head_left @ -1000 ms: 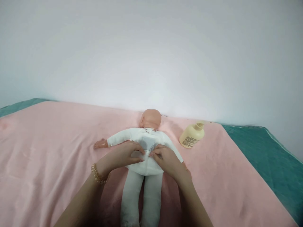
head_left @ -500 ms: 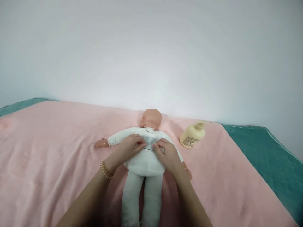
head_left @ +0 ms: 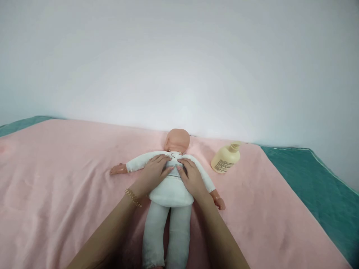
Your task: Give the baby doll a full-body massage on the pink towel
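Observation:
A baby doll (head_left: 171, 192) with a white cloth body lies stretched out, its bald head away from me and its arms spread to the sides. A greyish patch with a dark seam line crosses its upper torso. My left hand (head_left: 154, 170) rests flat on the left of the torso, fingers extended, thumb pointing inward. On the other side my right hand (head_left: 193, 175) lies flat too, its thumb close to the left thumb. Neither hand grips anything. A gold coiled bracelet (head_left: 133, 198) circles my left wrist.
To the right of the doll stands a cream pump bottle (head_left: 224, 160) with dark printed text. Beneath everything spreads a pink blanket (head_left: 70, 179), with a teal sheet (head_left: 305, 183) showing at both sides. A pale wall (head_left: 179, 63) rises behind.
Both hands have gone from pinched fingers over the upper torso to lying flat on it, fingers extended. The whole view has shifted slightly; the doll and bottle appear a little further left.

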Available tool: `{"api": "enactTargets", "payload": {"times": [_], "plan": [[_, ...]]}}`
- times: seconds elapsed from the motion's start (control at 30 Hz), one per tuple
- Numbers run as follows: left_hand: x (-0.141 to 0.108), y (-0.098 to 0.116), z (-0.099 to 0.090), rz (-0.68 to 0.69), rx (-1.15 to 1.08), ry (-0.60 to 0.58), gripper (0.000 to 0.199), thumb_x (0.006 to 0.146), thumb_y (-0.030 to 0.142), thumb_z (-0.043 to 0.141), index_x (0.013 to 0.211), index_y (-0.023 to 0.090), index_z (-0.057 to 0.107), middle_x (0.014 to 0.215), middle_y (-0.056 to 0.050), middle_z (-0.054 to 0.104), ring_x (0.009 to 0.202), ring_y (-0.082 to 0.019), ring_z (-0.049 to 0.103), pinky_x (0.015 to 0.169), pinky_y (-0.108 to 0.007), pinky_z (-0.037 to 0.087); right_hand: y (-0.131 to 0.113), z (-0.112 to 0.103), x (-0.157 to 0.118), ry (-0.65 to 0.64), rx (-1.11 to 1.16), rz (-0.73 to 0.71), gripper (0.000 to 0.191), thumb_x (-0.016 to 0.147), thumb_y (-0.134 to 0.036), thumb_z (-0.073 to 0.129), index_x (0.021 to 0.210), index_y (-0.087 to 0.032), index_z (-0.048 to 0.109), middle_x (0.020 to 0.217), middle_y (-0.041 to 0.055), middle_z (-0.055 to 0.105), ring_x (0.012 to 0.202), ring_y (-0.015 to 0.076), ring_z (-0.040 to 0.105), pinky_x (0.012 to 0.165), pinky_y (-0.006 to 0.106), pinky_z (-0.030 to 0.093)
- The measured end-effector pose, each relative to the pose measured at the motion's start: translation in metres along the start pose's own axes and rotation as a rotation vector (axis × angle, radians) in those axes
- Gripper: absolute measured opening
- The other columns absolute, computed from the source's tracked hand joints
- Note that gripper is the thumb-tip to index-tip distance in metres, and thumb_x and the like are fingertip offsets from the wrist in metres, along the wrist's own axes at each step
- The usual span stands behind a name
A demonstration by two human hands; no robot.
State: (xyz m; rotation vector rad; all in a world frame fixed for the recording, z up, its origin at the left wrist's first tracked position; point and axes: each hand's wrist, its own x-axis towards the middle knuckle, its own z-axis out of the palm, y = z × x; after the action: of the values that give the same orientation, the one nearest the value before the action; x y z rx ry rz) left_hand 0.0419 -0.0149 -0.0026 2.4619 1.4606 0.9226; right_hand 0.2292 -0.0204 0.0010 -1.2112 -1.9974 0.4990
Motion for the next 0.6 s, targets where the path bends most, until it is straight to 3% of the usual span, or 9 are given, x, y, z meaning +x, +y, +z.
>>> {"api": "enactTargets", "payload": {"times": [0.17,0.43,0.6], "plan": [[0.0006,-0.0022,0.0025,-0.014,-0.014,-0.007,0.035,0.095,0.042,0.043,0.115,0.018,0.059,0.117,-0.010,0.065,0.116,-0.025,0.055,0.102,-0.045,0.042,-0.0002,0.0015,0.0013,-0.020,-0.034,-0.003,0.030,0.097,-0.031,0.041,0.113,-0.013,0.060,0.118,0.0128,0.062,0.114,0.0250,0.052,0.103,0.044,0.040],[-0.0004,-0.0008,0.0038,-0.013,0.029,0.011,0.043,0.096,0.041,0.039,0.129,0.017,0.052,0.133,-0.010,0.057,0.127,-0.025,0.048,0.108,-0.045,0.037,0.0001,0.0050,-0.0002,0.005,-0.039,-0.058,0.041,0.098,-0.036,0.041,0.129,-0.012,0.051,0.134,0.0143,0.053,0.129,0.0247,0.042,0.110,0.045,0.035],[-0.0013,-0.0012,0.0049,-0.031,0.035,-0.028,0.044,0.097,0.042,0.038,0.128,0.015,0.055,0.133,-0.010,0.058,0.129,-0.024,0.047,0.110,-0.045,0.035,0.0008,0.0055,0.0003,-0.036,-0.054,-0.038,0.040,0.098,-0.037,0.038,0.128,-0.014,0.054,0.131,0.0133,0.056,0.128,0.0249,0.044,0.110,0.045,0.036]]}}
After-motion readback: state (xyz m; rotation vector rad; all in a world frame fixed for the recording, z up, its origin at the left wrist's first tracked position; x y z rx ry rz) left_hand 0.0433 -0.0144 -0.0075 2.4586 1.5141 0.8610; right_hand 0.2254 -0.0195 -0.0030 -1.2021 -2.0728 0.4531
